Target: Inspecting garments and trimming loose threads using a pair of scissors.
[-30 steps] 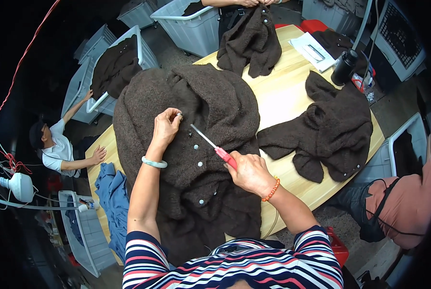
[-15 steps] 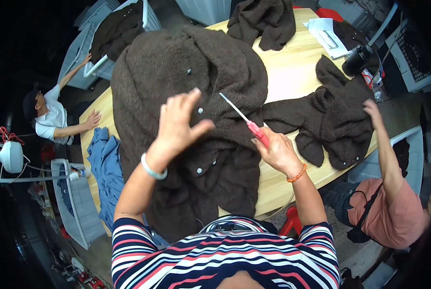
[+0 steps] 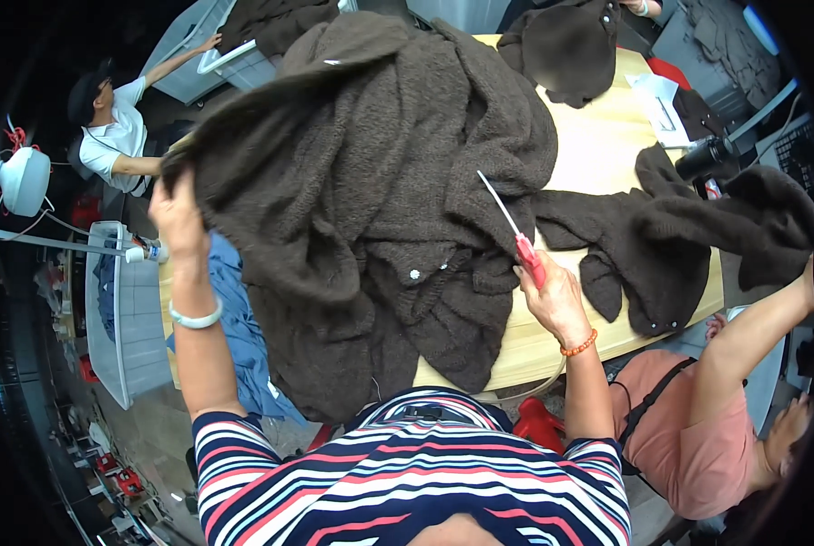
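Left hand [image 3: 178, 218] pinches brown knit garment [image 3: 434, 155] by raised edge, near table's [image 3: 598, 146] left edge; garment's bulk reaches near edge; right hand [image 3: 557, 300] grips red-handled tool [image 3: 528, 255].

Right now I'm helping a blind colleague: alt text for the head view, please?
A person in a striped shirt holds up one side of a dark knitted garment with the left hand over a table; the right hand grips a pink-handled tool.
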Demonstrator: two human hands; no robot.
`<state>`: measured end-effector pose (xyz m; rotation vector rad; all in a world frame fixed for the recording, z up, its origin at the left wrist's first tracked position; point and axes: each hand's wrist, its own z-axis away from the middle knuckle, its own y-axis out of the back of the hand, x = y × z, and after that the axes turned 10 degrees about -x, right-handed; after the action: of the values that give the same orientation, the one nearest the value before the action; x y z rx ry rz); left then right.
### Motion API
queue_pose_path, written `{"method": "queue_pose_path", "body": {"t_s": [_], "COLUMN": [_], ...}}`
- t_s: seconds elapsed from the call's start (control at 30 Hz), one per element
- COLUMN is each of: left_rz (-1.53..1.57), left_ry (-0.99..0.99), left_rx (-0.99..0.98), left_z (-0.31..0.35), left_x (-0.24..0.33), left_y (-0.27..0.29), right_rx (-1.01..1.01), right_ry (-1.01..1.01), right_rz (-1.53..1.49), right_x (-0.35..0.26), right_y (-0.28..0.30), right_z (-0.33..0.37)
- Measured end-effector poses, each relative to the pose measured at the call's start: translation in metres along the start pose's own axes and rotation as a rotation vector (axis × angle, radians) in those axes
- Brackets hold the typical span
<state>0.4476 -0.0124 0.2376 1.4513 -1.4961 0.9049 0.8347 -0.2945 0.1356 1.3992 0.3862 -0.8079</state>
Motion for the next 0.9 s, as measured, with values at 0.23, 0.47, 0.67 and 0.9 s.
{"method": "queue_pose_path", "body": {"t_s": [0.23, 0.47, 0.67, 0.9], "left_rz": [0.436, 0.211, -0.854, 0.084], "left_ry": [0.216, 0.223, 0.068, 0.757], "left_rx": [0.221, 0.504, 0.366, 0.019], "left_z": [0.024, 0.052, 0.122, 0.1], "left_x": [-0.012, -0.074, -0.147, -0.133], "left_y": [0.128, 0.195, 0.164, 0.023], "right_rx": [-0.053, -0.038, -0.118, -0.132], "right_ry": [-0.095, 0.046, -0.037, 0.117], "right_rz": [0.008, 0.049, 0.162, 0.151], "right_x": [-0.03, -0.071, -0.068, -0.104], "right_y": [-0.017, -0.031, -0.033, -0.035], "right_z": [0.011, 0.01, 0.019, 0.01]}}
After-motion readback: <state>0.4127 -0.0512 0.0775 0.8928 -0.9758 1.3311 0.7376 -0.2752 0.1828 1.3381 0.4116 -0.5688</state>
